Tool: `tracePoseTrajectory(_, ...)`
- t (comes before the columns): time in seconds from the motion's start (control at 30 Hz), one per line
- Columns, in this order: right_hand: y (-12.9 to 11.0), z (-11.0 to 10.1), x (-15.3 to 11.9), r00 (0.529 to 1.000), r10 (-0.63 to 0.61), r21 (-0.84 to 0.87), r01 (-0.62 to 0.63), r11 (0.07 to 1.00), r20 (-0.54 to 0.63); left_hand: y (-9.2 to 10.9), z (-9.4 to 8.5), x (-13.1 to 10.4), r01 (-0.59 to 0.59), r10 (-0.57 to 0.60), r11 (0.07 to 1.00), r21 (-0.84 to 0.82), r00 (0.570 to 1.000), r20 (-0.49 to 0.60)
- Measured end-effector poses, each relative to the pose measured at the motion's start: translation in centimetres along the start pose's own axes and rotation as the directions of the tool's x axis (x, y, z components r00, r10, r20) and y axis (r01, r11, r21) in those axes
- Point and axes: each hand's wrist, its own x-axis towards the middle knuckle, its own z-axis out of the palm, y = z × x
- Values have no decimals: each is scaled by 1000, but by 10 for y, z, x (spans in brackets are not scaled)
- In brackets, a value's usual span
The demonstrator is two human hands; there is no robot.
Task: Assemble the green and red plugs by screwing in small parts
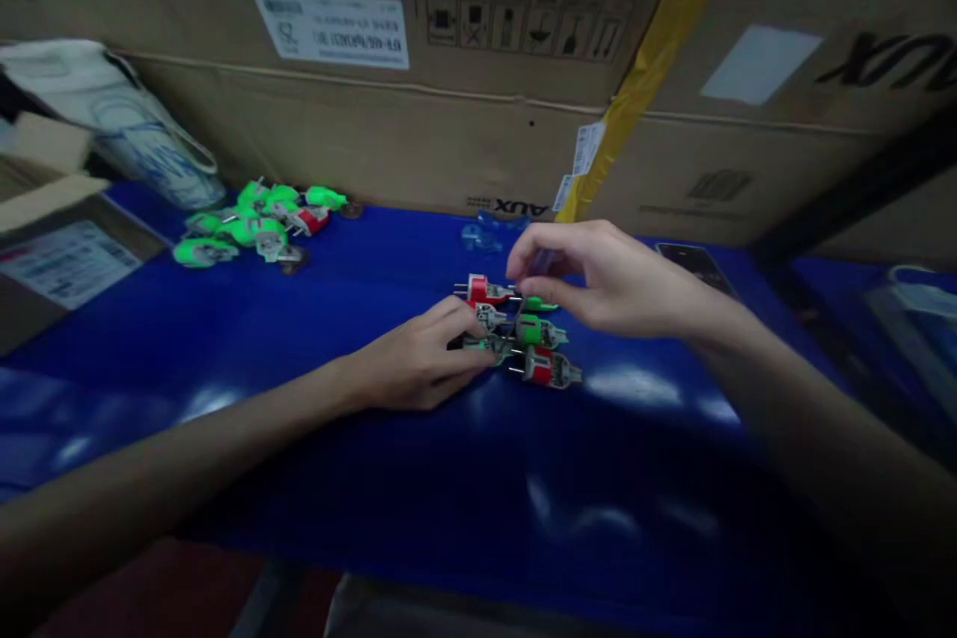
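Several small electric plugs with metal pins lie grouped on the blue table. My left hand (426,354) comes from the left, its fingers closed on a grey and green plug (489,351); a pale plug (489,317) lies just beyond its fingertips. Over the far side of the group is my right hand (605,274), thumb and forefinger pinched around something thin and dark, too blurred to name. Below that hand lies a green plug (539,330), with a red plug (548,368) nearer to me. Another red plug (485,289) is at the back left of the group.
A pile of green plugs (258,231) lies at the back left, beside an open cardboard box (67,249) and a patterned bottle pouch (142,125). Large cartons (359,130) wall off the back. A clear blue plastic item (482,231) and a dark flat object (695,264) lie behind my right hand.
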Motion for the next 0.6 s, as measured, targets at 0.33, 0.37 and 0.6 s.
tracePoseTrajectory(0.33,-5,6,1,965,258,-133,-262,956,-47,1,-1,0,-53,52,997,58,998,29)
tracePoseTrajectory(0.37,-6,5,-1,972,229,-147,-234,961,-46,1,-1,0,-49,48,997,52,999,22)
tracePoseTrajectory(0.6,-16,-3,-10,958,-263,-81,273,959,114,-2,0,-1,-21,21,1000,4,1000,-1)
